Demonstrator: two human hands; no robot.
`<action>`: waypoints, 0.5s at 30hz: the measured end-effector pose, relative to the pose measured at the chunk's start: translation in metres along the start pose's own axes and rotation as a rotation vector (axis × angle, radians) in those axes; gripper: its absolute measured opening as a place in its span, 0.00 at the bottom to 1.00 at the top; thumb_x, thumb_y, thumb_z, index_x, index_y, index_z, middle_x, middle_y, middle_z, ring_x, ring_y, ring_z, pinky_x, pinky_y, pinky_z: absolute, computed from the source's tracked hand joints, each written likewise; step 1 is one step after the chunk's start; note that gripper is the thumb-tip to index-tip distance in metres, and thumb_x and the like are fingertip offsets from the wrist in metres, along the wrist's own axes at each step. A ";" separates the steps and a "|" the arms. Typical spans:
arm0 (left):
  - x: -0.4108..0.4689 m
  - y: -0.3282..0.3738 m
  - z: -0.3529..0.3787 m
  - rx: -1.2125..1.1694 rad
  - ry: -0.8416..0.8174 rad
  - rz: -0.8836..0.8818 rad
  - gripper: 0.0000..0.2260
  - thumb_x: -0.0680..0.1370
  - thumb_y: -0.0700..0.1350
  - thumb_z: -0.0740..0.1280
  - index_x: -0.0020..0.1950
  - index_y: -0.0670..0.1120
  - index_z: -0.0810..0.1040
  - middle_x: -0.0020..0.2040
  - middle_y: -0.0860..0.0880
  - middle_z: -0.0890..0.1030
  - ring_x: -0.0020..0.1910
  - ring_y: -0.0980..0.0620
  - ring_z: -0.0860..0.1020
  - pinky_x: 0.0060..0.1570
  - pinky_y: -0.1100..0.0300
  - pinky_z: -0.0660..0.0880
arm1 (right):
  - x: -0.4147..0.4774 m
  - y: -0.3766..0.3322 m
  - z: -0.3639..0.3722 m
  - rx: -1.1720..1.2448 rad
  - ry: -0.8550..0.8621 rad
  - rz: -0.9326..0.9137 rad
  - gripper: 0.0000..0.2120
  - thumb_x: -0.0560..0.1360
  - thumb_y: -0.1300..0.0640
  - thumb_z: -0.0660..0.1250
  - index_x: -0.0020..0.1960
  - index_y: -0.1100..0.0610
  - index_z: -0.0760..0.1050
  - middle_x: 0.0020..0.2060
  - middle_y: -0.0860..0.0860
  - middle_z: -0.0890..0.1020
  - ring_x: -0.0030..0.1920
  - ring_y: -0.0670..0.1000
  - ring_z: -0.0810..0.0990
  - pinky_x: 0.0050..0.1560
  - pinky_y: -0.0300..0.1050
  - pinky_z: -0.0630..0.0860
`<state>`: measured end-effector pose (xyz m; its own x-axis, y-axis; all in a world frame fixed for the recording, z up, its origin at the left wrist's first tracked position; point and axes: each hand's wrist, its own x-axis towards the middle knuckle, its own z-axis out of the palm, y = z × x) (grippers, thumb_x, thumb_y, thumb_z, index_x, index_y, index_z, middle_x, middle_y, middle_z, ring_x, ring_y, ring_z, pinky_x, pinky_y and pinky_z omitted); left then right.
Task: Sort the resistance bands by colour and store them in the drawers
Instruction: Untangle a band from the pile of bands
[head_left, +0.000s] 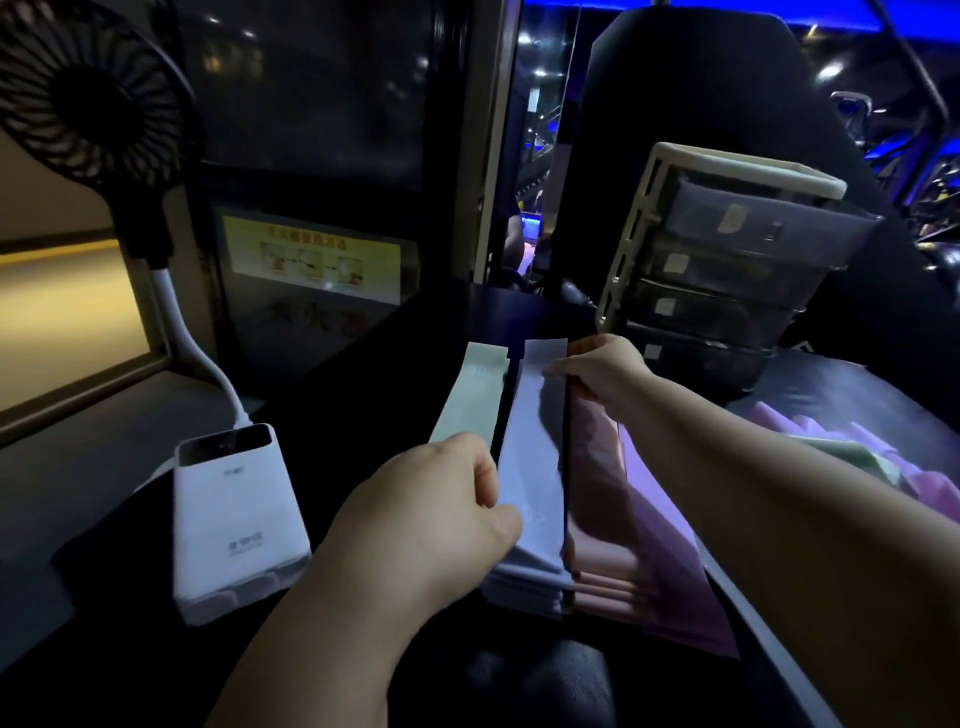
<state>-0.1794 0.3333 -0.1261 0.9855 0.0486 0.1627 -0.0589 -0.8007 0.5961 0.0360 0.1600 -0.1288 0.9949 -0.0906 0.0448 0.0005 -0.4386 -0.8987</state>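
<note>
Gently, left hand pinching the pale band near you and right hand pinching its far end, lay it square on your matching pile.

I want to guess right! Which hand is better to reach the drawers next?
Probably the right hand: it pinches the far end of the pale blue band, close to the drawer unit. The left hand holds the near end, farther from the drawers.

looks like a gym: blue strip lights and exercise machines beyond a dark desk.
</note>
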 end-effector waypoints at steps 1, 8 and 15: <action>-0.001 0.000 0.001 -0.002 -0.008 0.002 0.10 0.73 0.54 0.68 0.37 0.53 0.70 0.34 0.54 0.77 0.35 0.56 0.76 0.34 0.60 0.70 | 0.000 0.001 0.001 -0.033 0.022 0.000 0.14 0.65 0.63 0.79 0.34 0.56 0.74 0.23 0.49 0.71 0.18 0.44 0.66 0.20 0.33 0.65; -0.002 0.001 0.002 -0.030 -0.055 0.006 0.08 0.73 0.54 0.66 0.39 0.53 0.69 0.37 0.56 0.81 0.37 0.56 0.79 0.39 0.57 0.77 | 0.001 0.006 0.005 -0.111 0.063 -0.028 0.13 0.62 0.59 0.82 0.42 0.60 0.81 0.28 0.51 0.77 0.27 0.48 0.73 0.35 0.44 0.75; -0.005 0.006 0.001 0.077 -0.056 0.023 0.07 0.74 0.54 0.64 0.41 0.53 0.69 0.38 0.54 0.76 0.37 0.57 0.74 0.35 0.61 0.69 | 0.003 0.010 0.011 -0.326 0.112 -0.120 0.14 0.64 0.52 0.81 0.38 0.53 0.76 0.36 0.49 0.79 0.39 0.50 0.77 0.41 0.44 0.75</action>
<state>-0.1849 0.3279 -0.1243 0.9915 -0.0024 0.1303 -0.0718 -0.8446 0.5305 0.0403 0.1649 -0.1425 0.9724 -0.1108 0.2053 0.0662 -0.7125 -0.6985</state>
